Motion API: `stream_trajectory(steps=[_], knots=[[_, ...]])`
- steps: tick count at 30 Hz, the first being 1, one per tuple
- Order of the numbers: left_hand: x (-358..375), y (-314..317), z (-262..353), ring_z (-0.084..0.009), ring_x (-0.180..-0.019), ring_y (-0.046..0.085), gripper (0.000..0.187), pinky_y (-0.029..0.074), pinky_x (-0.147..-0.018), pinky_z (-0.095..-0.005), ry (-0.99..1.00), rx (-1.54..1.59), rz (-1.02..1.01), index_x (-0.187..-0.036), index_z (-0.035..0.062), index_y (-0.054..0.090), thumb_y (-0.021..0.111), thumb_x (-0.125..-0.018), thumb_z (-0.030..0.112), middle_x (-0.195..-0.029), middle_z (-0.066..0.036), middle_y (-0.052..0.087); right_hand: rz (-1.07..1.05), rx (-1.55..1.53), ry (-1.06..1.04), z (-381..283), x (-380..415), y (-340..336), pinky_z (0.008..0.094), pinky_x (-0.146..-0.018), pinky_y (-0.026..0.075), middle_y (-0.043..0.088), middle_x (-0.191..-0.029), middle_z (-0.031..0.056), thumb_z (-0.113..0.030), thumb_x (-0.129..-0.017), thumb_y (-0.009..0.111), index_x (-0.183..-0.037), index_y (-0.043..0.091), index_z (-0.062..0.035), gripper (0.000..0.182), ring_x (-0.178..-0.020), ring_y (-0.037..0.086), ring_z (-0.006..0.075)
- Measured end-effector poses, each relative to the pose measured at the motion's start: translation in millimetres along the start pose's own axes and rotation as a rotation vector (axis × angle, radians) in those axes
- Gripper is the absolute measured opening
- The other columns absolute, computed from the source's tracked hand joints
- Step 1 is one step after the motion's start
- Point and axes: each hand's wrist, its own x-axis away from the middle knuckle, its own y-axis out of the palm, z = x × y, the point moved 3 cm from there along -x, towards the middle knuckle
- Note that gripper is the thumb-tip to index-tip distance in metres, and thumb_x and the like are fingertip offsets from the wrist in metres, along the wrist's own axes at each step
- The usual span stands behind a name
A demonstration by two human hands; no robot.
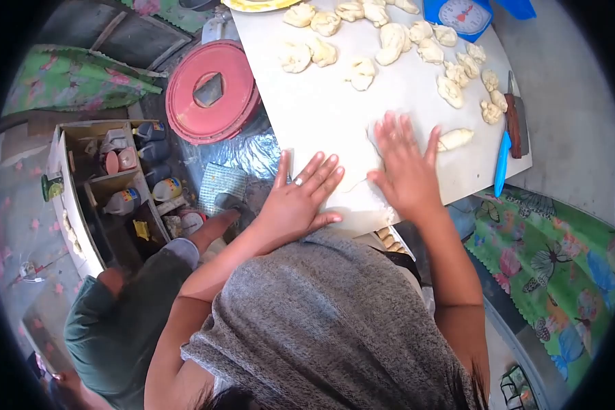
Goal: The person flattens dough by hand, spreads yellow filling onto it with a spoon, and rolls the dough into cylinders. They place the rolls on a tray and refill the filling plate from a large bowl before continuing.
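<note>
My left hand point(304, 195) lies palm down near the front edge of the white table point(321, 116), its fingers spread and a ring on one of them. Flat on the tabletop farther right is my right hand point(406, 167), fingers apart; whether dough lies under its palm is hidden. Just beside its fingers rests a smooth rolled piece of dough point(456, 139). Several lumpy dough pieces point(361, 73) are scattered over the far half of the table.
A blue dial scale point(463, 17) stands at the far right. Along the right edge lie a brown-handled knife point(514, 130) and a blue-handled tool point(503, 164). A red-lidded bucket point(184, 92) and an open shelf point(123, 174) stand left. Another person in green shorts point(130, 321) is close by.
</note>
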Motion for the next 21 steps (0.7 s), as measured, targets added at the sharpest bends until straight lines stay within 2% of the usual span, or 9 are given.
stream_trajectory(steps=[5,9,10,11,13,15,17,20,21], knots=[[13.6,5.8,3.5,-0.0220,-0.141,0.026,0.074,0.004,-0.110,-0.0641,-0.011,-0.008,-0.017,-0.142,0.0177,0.039,0.053,-0.083,0.059,-0.149,-0.001,0.035,0.136,-0.148,-0.006,3.4,29.5,1.2,0.0691,-0.107,-0.002,0.031,-0.152,0.0055,-0.056,-0.087,0.047,-0.144,0.034,-0.0132,0.072,-0.142,0.024,0.0276],[18.0,9.5,0.4,-0.0211,-0.141,0.027,0.071,0.004,-0.110,-0.0640,0.049,0.001,-0.006,-0.142,0.0226,0.041,0.056,-0.082,0.057,-0.149,0.003,0.035,-0.135,-0.072,-0.085,1.9,26.8,1.2,0.0702,-0.106,-0.004,0.030,-0.152,0.0058,-0.057,-0.086,0.048,-0.144,0.036,-0.0137,0.073,-0.143,0.020,0.0282],[18.5,10.7,-0.3,-0.0223,-0.141,0.027,0.070,0.004,-0.110,-0.0639,0.068,0.045,0.029,-0.140,0.0207,0.044,0.059,-0.081,0.055,-0.150,-0.001,0.034,-0.047,-0.056,-0.092,4.2,15.8,-13.2,0.0663,-0.109,0.004,0.035,-0.149,0.0077,-0.051,-0.087,0.053,-0.143,0.037,-0.0131,0.070,-0.140,0.027,0.0288],[19.8,13.7,-2.7,-0.0223,-0.141,0.027,0.070,0.004,-0.110,-0.0639,0.067,0.038,0.040,-0.140,0.0207,0.044,0.059,-0.081,0.055,-0.150,-0.001,0.034,-0.037,-0.049,-0.098,7.8,-4.1,-26.0,0.0663,-0.109,0.004,0.035,-0.149,0.0077,-0.051,-0.087,0.053,-0.143,0.037,-0.0131,0.070,-0.140,0.027,0.0288],[22.3,15.6,-4.5,-0.0244,-0.141,0.028,0.070,0.006,-0.112,-0.0614,0.128,0.150,0.158,-0.139,0.0187,0.045,0.063,-0.080,0.052,-0.150,-0.007,0.033,0.352,-0.168,-0.085,22.3,-57.4,-61.2,0.0538,-0.107,0.028,0.046,-0.141,0.0092,-0.038,-0.087,0.059,-0.139,0.043,-0.0111,0.060,-0.127,0.044,0.0300],[17.9,10.8,-5.7,-0.0260,-0.140,0.028,0.069,0.010,-0.113,-0.0574,0.159,0.205,0.192,-0.138,0.0168,0.046,0.066,-0.080,0.048,-0.149,-0.013,0.032,0.498,-0.246,-0.126,26.6,-135.6,-79.9,0.0413,-0.092,0.044,0.057,-0.125,0.0102,-0.023,-0.087,0.059,-0.134,0.048,-0.0108,0.049,-0.109,0.056,0.0299],[11.2,3.5,-6.7,-0.0265,-0.141,0.027,0.068,0.013,-0.114,-0.0541,0.180,0.237,0.193,-0.138,0.0165,0.045,0.066,-0.081,0.046,-0.149,-0.014,0.032,0.542,-0.153,-0.131,21.4,-216.4,-81.1,0.0362,-0.087,0.048,0.061,-0.115,0.0131,-0.014,-0.087,0.059,-0.131,0.052,-0.0112,0.044,-0.107,0.058,0.0290],[7.2,9.6,-9.9,-0.0277,-0.141,0.026,0.065,0.017,-0.114,-0.0527,0.202,0.254,0.170,-0.138,0.0160,0.045,0.065,-0.083,0.044,-0.149,-0.016,0.031,0.561,-0.115,-0.081,24.1,-296.5,-64.6,0.0404,-0.085,0.048,0.064,-0.107,0.0150,-0.010,-0.086,0.057,-0.125,0.057,-0.0125,0.040,-0.101,0.060,0.0313],[6.8,10.3,-11.0,-0.0280,-0.141,0.026,0.065,0.018,-0.113,-0.0525,0.208,0.275,0.150,-0.138,0.0161,0.045,0.065,-0.083,0.043,-0.149,-0.016,0.031,0.433,-0.100,-0.026,27.1,-314.6,-58.7,0.0421,-0.082,0.049,0.064,-0.106,0.0135,-0.008,-0.086,0.054,-0.122,0.058,-0.0117,0.037,-0.097,0.061,0.0305]])
